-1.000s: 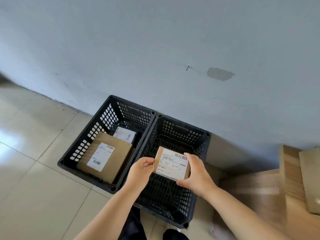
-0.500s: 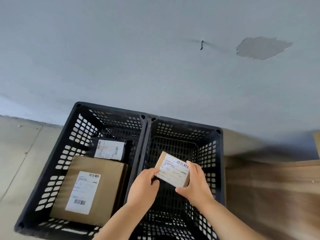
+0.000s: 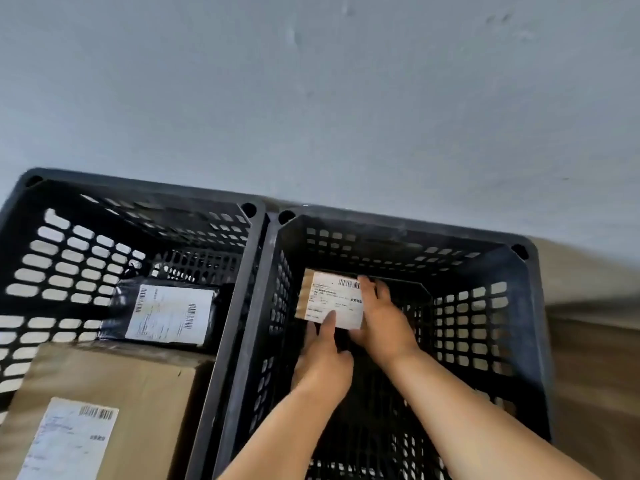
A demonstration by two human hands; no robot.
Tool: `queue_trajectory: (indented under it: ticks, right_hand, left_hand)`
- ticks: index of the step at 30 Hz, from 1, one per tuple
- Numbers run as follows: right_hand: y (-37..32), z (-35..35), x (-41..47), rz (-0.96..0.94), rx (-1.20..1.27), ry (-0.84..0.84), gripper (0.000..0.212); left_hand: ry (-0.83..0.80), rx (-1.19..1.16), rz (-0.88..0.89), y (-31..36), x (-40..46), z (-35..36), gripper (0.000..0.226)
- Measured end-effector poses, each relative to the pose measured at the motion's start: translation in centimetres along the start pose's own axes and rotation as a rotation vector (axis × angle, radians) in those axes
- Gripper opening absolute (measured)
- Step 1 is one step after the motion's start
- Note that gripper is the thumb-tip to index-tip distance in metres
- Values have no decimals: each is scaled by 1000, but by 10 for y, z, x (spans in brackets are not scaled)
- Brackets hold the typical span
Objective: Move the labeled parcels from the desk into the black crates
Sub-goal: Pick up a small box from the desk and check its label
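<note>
Both hands (image 3: 353, 337) hold small parcel (image 3: 330, 299) inside right crate (image 3: 485, 247).

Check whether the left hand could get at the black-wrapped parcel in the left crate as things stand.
Probably yes, once freed. The left hand is down in the right crate holding the small parcel. The black-wrapped parcel lies uncovered; only the crate walls stand between.

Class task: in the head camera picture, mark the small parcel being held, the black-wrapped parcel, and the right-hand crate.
small parcel (image 3: 332, 299), head view, on its white label.
black-wrapped parcel (image 3: 169, 315), head view, on its white label.
right-hand crate (image 3: 398, 221), head view, on its far rim.
</note>
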State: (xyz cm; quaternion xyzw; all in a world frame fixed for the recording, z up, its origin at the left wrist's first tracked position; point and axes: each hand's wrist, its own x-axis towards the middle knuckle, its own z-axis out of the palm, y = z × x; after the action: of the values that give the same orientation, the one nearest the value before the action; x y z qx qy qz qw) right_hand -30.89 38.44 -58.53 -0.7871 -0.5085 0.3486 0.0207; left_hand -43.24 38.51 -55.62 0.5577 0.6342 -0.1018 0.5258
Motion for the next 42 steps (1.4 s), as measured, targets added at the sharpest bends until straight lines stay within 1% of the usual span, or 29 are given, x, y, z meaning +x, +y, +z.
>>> queue_trajectory:
  ticks: [4, 8, 11, 14, 16, 19, 24, 26, 29, 31, 33, 36, 42]
  right_hand:
    - [9, 15, 24, -68, -28, -36, 92]
    - [16, 23, 31, -53, -12, -14, 96]
    - [19, 28, 32, -10, 67, 16, 97]
    - [21, 31, 29, -16, 185, 78, 94]
    - [23, 31, 28, 7, 244, 119, 84]
    - [24, 32, 30, 60, 265, 121, 63]
    - [29, 32, 32, 73, 230, 73, 47]
    - [29, 28, 29, 67, 216, 35, 51]
    - [29, 20, 16, 57, 173, -24, 73]
    - [28, 15, 5, 61, 173, -51, 78]
    - [31, 10, -4, 78, 182, -51, 80]
    - [37, 4, -20, 105, 205, -26, 75]
    - [35, -15, -64, 83, 189, -29, 66]
  left_hand:
    - [78, -14, 11, -2, 28, 12, 73]
    - [65, 47, 21, -9, 45, 20, 76]
    - [49, 118, 71, -10, 56, 19, 75]
    - [44, 160, 92, -10, 64, 16, 74]
    - [42, 210, 100, -11, 66, 17, 75]
    - [26, 290, 77, -9, 66, 17, 78]
    - [19, 484, 40, -1, 64, 13, 80]
    - [-4, 529, 17, 3, 61, 11, 82]
    - [-27, 563, -24, 11, 58, 5, 85]
    - [-29, 578, -27, 16, 54, 1, 85]
    - [-23, 575, -13, 17, 48, -2, 85]
    - [-1, 569, 54, 16, 31, -4, 80]
    - [-7, 543, 144, 14, -14, -12, 70]
